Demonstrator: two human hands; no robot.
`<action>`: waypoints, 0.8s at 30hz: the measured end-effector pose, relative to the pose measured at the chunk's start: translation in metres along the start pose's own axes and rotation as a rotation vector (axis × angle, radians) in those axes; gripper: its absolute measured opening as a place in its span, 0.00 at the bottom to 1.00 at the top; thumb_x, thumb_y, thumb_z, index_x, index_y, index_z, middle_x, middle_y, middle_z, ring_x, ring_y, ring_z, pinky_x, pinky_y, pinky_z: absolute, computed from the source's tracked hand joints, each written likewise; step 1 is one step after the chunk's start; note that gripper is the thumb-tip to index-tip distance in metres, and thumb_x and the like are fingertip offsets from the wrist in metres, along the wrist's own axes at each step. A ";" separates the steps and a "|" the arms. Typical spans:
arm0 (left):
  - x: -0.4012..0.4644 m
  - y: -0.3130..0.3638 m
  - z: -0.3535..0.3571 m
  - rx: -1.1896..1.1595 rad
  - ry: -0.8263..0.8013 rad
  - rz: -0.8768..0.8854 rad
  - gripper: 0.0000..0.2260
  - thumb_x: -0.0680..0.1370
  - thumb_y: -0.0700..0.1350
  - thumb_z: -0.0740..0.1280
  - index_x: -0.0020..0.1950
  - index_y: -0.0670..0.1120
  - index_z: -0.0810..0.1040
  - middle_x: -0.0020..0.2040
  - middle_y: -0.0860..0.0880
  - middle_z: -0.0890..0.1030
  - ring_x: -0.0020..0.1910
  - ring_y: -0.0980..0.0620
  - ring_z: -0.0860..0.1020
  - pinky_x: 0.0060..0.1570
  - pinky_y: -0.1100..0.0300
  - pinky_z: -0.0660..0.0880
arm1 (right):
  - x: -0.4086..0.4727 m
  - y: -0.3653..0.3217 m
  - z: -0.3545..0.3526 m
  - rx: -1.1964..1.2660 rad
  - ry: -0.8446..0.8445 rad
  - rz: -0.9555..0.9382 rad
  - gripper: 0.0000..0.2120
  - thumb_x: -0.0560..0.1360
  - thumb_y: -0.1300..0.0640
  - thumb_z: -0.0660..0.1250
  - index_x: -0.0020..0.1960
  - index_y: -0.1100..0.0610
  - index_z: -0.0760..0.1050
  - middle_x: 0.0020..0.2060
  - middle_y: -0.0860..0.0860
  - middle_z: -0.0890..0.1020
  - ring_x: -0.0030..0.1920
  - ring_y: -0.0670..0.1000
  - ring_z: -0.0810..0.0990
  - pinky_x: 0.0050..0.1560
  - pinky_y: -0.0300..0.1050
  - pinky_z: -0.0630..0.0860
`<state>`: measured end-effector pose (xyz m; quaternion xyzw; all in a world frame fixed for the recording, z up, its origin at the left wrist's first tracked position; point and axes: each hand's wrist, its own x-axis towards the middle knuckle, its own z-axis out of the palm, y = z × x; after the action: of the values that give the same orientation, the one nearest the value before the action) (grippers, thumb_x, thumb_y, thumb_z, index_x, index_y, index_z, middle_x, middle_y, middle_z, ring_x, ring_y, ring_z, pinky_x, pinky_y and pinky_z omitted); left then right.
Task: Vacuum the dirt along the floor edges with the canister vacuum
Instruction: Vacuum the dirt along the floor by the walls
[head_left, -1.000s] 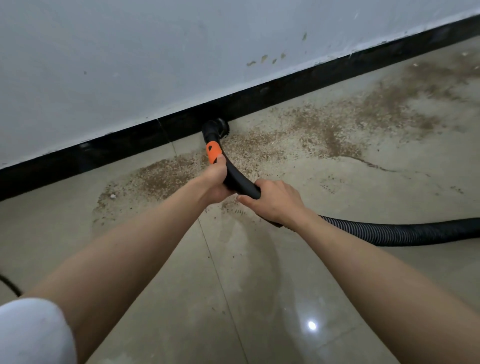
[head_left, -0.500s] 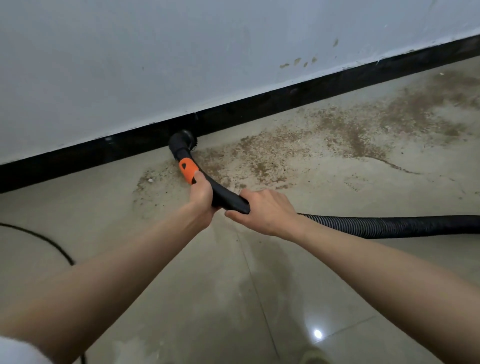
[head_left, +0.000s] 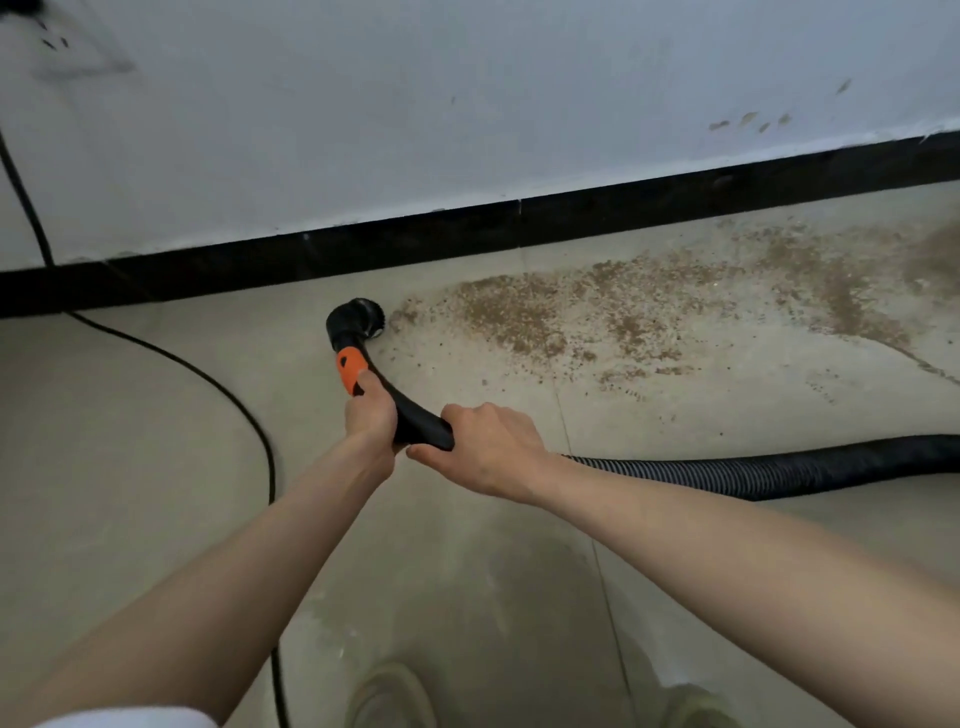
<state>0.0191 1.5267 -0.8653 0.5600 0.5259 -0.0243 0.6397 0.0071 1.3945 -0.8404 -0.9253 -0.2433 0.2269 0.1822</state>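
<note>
A pale painted wall (head_left: 467, 104) meets a glossy grey tiled floor (head_left: 130, 467) along a black skirting strip (head_left: 415, 234). At the left a thin black power cord (head_left: 228, 395) drops down the wall and curves across the tiles toward me. My left hand (head_left: 371, 413) is wrapped around the curved black vacuum handle tube (head_left: 415, 421), thumb lying on its orange grip band (head_left: 349, 370). Just ahead, the round black brush nozzle (head_left: 358, 322) sits on the floor near the skirting, at the left end of a scattered patch of brown gritty dirt (head_left: 597, 306) spreading rightward. My right hand (head_left: 488, 447) clasps the same tube farther back, fingers curled over it. Behind it the ribbed black hose (head_left: 753, 470) trails off to the right.
</note>
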 end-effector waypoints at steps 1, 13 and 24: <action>0.001 0.000 0.000 0.023 -0.009 0.002 0.25 0.82 0.57 0.51 0.68 0.40 0.65 0.51 0.44 0.73 0.48 0.44 0.74 0.39 0.53 0.72 | 0.000 0.000 0.002 0.011 0.000 0.015 0.21 0.76 0.33 0.58 0.46 0.52 0.65 0.36 0.50 0.71 0.38 0.55 0.71 0.38 0.47 0.65; 0.005 0.014 0.031 0.110 -0.139 0.005 0.23 0.82 0.57 0.51 0.68 0.40 0.65 0.50 0.45 0.74 0.50 0.45 0.74 0.43 0.53 0.72 | 0.004 0.016 -0.007 0.073 0.052 0.139 0.22 0.75 0.33 0.58 0.46 0.52 0.66 0.32 0.48 0.69 0.38 0.55 0.72 0.36 0.47 0.64; -0.014 0.013 0.094 0.140 -0.274 -0.037 0.25 0.82 0.59 0.51 0.69 0.41 0.63 0.56 0.43 0.74 0.54 0.44 0.74 0.45 0.51 0.72 | -0.013 0.066 -0.035 0.079 0.123 0.228 0.21 0.74 0.33 0.59 0.44 0.52 0.67 0.32 0.47 0.70 0.37 0.54 0.73 0.31 0.45 0.60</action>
<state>0.0814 1.4535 -0.8636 0.5848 0.4409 -0.1489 0.6645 0.0392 1.3255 -0.8364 -0.9511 -0.1160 0.1984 0.2061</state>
